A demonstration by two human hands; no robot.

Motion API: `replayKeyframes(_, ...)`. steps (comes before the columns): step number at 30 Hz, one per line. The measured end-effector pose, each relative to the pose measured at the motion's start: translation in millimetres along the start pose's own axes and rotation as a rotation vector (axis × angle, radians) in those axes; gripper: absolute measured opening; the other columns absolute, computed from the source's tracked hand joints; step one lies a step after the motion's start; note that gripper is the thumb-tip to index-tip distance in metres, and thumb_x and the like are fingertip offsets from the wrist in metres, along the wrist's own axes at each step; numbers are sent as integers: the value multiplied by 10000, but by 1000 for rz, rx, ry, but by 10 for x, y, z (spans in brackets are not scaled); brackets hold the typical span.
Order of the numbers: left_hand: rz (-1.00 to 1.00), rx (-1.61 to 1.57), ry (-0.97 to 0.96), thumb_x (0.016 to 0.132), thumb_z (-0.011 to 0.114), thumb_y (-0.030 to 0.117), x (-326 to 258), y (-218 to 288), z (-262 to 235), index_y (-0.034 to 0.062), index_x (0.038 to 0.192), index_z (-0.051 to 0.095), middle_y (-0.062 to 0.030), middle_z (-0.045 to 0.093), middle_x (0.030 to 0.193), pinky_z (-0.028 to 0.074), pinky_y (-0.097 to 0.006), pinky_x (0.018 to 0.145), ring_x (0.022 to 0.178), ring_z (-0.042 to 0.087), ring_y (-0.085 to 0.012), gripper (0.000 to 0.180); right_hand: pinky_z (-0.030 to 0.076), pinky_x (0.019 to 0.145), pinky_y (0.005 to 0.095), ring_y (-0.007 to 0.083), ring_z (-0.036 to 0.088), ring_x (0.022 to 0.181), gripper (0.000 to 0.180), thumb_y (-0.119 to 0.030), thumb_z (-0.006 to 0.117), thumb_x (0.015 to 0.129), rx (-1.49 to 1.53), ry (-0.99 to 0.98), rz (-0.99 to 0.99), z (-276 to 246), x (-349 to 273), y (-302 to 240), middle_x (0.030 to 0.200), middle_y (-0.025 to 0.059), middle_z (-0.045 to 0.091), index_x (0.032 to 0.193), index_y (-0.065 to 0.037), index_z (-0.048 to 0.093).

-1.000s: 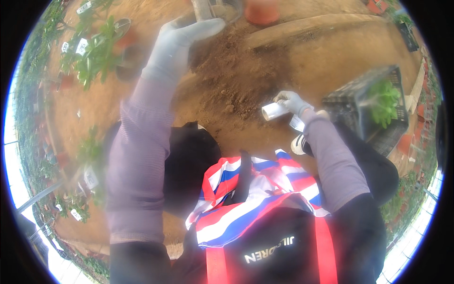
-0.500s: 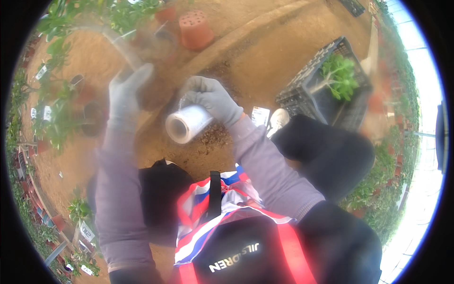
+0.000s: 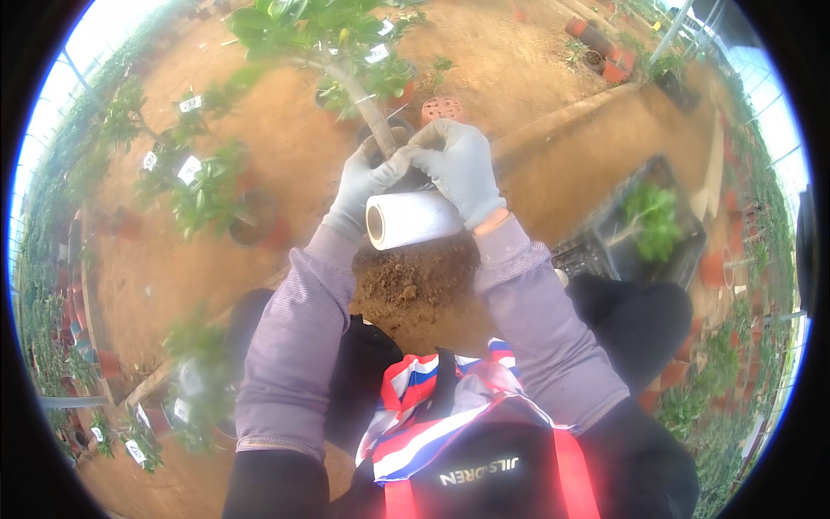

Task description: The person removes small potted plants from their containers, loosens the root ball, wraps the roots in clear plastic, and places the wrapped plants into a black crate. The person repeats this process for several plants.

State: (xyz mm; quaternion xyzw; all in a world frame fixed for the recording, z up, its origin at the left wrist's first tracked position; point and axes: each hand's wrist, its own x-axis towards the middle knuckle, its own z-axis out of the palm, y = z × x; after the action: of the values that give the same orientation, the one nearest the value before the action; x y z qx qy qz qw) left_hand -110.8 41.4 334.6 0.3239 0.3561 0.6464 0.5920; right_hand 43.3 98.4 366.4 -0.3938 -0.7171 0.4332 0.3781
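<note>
Two gloved hands meet at a plant's stem above a white roll

In the upper middle of the frame, the left hand (image 3: 361, 186) has its fingers clamped on the lower end of the stem (image 3: 370, 111), which leans toward the upper left and carries green leaves (image 3: 298, 26). The right hand (image 3: 458, 169) meets it there, thumb and fingertips drawn together by the stem; what they pinch, I cannot tell. The white roll (image 3: 419, 219) lies sideways near the middle, its open end facing left and its other end against the right hand's underside. Below it is a heap of loose dark soil (image 3: 411, 290). An upturned reddish pot (image 3: 443, 109) stands just beyond the hands. At the right, a black crate (image 3: 581, 255) holds a leafy plant (image 3: 650, 221).
</note>
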Motion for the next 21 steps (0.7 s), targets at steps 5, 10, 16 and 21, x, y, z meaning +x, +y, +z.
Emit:
replayKeyframes(5,-65,-63,-49,816,808,65,-16,-45,-6,-44,1308,537,-89,665,1104,545,-285,869,955,676,-171,572,518,765,305,157,649,829,233,-118,764,818,427,-100,161,-81,83,-263,910,91,679,995,3,673)
replayKeyframes(10,108,66,131,836,769,21,183,-94,-105,-49,1239,599,-79,682,1058,550,-272,831,930,674,-153,442,491,904,273,135,620,963,345,-137,716,913,510,129,239,-116,-725,44,1087,91,647,1179,26,569)
replayKeyframes(16,138,-60,129,844,765,30,302,-232,-74,-45,1207,622,-69,686,1044,551,-272,821,906,671,-139,397,452,978,281,118,582,1054,388,-114,726,897,661,-32,292,71,-852,631,1150,59,624,1221,17,557)
replayKeyframes(21,101,-11,162,858,759,44,308,-85,-48,-41,1186,634,-65,689,1035,558,-284,801,895,676,-141,360,512,888,293,146,644,1000,371,-68,723,858,738,-149,172,164,-947,591,1117,50,685,1207,18,632)
